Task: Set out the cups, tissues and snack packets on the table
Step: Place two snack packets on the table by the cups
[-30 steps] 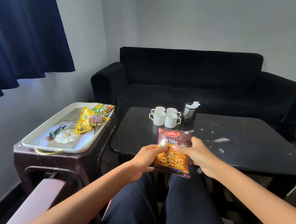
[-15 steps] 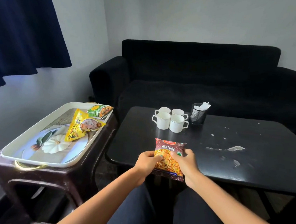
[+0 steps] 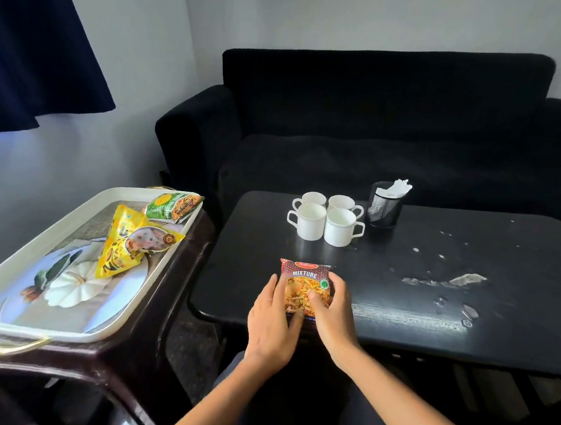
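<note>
A maroon "Mixture" snack packet (image 3: 304,282) lies flat on the black table (image 3: 432,306) near its front edge. My left hand (image 3: 273,321) rests on the packet's left side and my right hand (image 3: 330,310) on its right side, fingers laid over it. Several white cups (image 3: 325,220) stand clustered at the table's back. Beside them a black mesh holder (image 3: 385,204) contains white tissues (image 3: 397,187). A yellow snack packet (image 3: 131,243) and a green snack packet (image 3: 173,206) lie on the white tray (image 3: 37,251) to the left.
The tray sits on a dark brown stool (image 3: 122,360) left of the table. A black sofa (image 3: 378,119) stands behind the table. The tabletop has chipped pale patches (image 3: 450,280) on its right side. A dark blue curtain (image 3: 35,46) hangs at upper left.
Both hands carried the maroon packet forward from above my lap and lowered it flat onto the table near the front edge.
</note>
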`<move>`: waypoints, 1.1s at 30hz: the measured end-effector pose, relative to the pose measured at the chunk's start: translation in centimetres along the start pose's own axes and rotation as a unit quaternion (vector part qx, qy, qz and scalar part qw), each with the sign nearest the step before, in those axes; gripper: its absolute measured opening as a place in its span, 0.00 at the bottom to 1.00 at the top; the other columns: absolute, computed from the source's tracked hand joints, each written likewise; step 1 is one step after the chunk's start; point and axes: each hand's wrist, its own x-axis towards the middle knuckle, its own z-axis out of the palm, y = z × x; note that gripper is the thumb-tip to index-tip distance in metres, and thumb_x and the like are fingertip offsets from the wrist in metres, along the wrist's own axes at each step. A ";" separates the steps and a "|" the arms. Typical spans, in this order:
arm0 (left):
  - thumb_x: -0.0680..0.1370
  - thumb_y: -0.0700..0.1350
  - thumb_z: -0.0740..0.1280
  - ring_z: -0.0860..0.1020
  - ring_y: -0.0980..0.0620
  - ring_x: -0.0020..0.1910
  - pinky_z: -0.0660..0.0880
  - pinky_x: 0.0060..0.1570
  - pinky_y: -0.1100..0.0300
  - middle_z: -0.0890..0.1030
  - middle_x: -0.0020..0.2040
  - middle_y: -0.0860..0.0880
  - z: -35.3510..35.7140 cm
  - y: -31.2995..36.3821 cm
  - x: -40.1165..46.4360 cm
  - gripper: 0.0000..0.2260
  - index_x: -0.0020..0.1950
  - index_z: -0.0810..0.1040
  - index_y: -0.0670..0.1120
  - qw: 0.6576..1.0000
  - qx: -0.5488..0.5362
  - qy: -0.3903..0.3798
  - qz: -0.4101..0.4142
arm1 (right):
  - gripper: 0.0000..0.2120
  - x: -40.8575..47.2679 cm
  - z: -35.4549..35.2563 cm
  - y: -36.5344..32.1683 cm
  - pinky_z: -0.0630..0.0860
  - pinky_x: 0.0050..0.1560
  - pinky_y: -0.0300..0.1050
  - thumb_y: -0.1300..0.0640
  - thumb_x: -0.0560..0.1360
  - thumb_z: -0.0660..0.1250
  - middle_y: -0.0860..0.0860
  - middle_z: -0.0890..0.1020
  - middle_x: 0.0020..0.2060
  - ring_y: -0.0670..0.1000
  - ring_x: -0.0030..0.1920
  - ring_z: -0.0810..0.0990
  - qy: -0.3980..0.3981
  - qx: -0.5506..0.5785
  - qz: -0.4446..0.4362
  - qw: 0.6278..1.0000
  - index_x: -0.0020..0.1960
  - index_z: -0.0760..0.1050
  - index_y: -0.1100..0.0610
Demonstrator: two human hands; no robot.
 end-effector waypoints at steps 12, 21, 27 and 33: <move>0.78 0.56 0.56 0.24 0.51 0.68 0.31 0.71 0.54 0.27 0.71 0.54 1.5 -1.8 1.7 0.37 0.75 0.32 0.51 0.971 0.192 -0.077 0.116 | 0.28 0.7 0.5 2.5 0.44 0.74 0.45 0.46 0.81 0.48 0.51 0.48 0.78 0.47 0.77 0.50 -0.073 -0.391 -0.154 0.904 0.77 0.41 0.50; 0.73 0.68 0.53 0.23 0.59 0.69 0.38 0.74 0.49 0.25 0.70 0.61 1.0 -5.5 4.8 0.39 0.71 0.28 0.60 0.971 0.207 -0.043 0.116 | 0.30 3.3 3.1 2.2 0.43 0.75 0.51 0.42 0.79 0.49 0.48 0.56 0.77 0.49 0.77 0.52 -0.073 -0.396 -0.189 0.896 0.77 0.40 0.47; 0.71 0.70 0.47 0.24 0.61 0.69 0.38 0.74 0.49 0.26 0.69 0.63 1.0 -5.8 6.4 0.38 0.72 0.29 0.61 0.977 0.185 -0.028 0.099 | 0.31 5.6 4.0 2.1 0.45 0.75 0.52 0.43 0.79 0.50 0.49 0.58 0.76 0.50 0.76 0.54 -0.082 -0.394 -0.205 0.892 0.77 0.42 0.47; 0.75 0.65 0.56 0.30 0.59 0.72 0.40 0.75 0.44 0.32 0.74 0.59 0.7 -6.3 7.9 0.38 0.74 0.34 0.60 0.979 0.174 -0.035 0.098 | 0.31 6.6 4.7 2.0 0.48 0.75 0.52 0.42 0.79 0.50 0.50 0.59 0.76 0.51 0.76 0.55 -0.076 -0.390 -0.204 0.895 0.77 0.44 0.48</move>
